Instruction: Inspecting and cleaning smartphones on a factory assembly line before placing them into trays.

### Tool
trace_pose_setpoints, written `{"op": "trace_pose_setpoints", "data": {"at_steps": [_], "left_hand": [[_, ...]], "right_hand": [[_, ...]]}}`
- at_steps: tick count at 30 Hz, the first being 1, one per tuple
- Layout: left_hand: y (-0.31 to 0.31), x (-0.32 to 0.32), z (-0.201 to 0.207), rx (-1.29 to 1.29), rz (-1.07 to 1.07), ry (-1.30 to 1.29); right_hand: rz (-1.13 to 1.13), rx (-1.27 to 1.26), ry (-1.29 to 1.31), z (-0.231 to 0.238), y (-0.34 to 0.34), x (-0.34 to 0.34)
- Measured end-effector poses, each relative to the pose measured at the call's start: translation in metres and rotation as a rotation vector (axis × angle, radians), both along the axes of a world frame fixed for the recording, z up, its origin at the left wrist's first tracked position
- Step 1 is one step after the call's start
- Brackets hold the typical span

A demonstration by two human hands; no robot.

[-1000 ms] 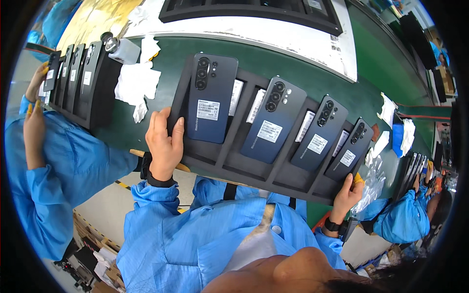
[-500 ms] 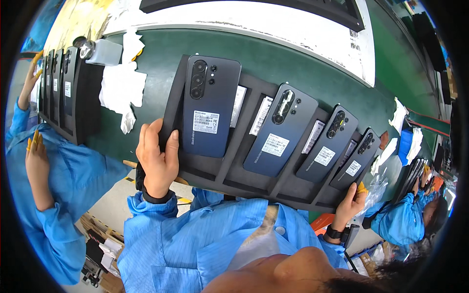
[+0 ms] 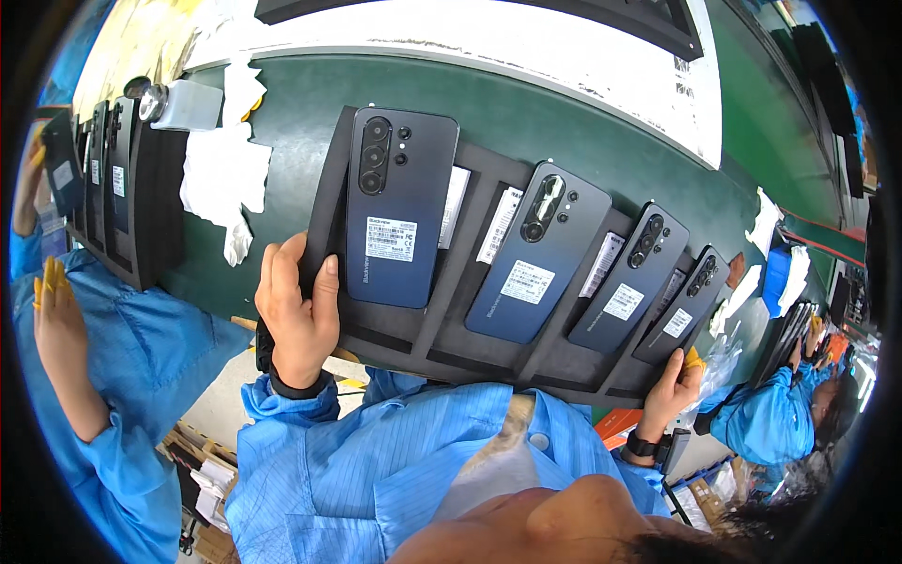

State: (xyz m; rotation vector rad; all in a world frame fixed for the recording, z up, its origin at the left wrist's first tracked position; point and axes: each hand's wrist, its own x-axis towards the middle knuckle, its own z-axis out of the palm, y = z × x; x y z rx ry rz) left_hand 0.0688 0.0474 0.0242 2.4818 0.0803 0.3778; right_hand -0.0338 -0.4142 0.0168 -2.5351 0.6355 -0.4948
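Note:
A black foam tray (image 3: 381, 329) is held by both ends in front of me. My left hand (image 3: 299, 315) is closed around its left end, thumb on top. At the right end, my right hand (image 3: 671, 390) grips the near corner, with yellow finger covers on some fingertips. Several dark blue phones lie back side up in the tray's slots, each with a white label. The leftmost phone (image 3: 404, 202) is beside my left thumb, and the rightmost phone (image 3: 681, 305) lies nearest my right hand. Strips of white printed labels (image 3: 499, 226) show beside the phones.
On the green bench (image 3: 310, 85) to the left are white cloths (image 3: 225, 169) and a pale bottle (image 3: 188, 105). A co-worker at far left holds a phone (image 3: 62, 164) above another black tray (image 3: 155, 202). A blue object (image 3: 778, 282) and another person (image 3: 766, 423) are at right.
The tray's left end has shifted slightly left, along with my left hand. The co-worker at left has lifted a phone upright at their tray. My grip is unchanged.

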Motion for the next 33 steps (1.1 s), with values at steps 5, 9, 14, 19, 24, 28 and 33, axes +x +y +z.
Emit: {"op": "trace_pose_setpoints", "data": {"at_steps": [5, 9, 14, 19, 24, 28, 33], "left_hand": [[0.0, 0.0, 0.001, 0.005, 0.011, 0.014], [-0.002, 0.0, 0.002, -0.015, 0.031, 0.043], [-0.003, 0.0, 0.0, -0.008, 0.037, 0.052], [-0.001, -0.001, -0.002, -0.021, 0.053, 0.061], [-0.003, -0.001, -0.002, -0.051, 0.061, 0.088], [0.005, -0.002, -0.008, 0.028, 0.03, 0.056], [-0.002, 0.0, -0.006, -0.002, 0.077, 0.075]], "right_hand": [[0.012, -0.028, 0.048, 0.0, -0.006, -0.003], [0.007, -0.034, -0.01, 0.003, 0.006, 0.01], [0.027, -0.026, -0.045, 0.005, 0.004, 0.013], [-0.013, 0.047, -0.023, 0.004, 0.003, 0.014], [0.013, -0.014, -0.04, 0.002, -0.002, 0.012], [0.02, -0.003, -0.045, 0.006, 0.001, 0.017], [0.022, -0.033, -0.044, 0.008, 0.0, 0.017]]}}
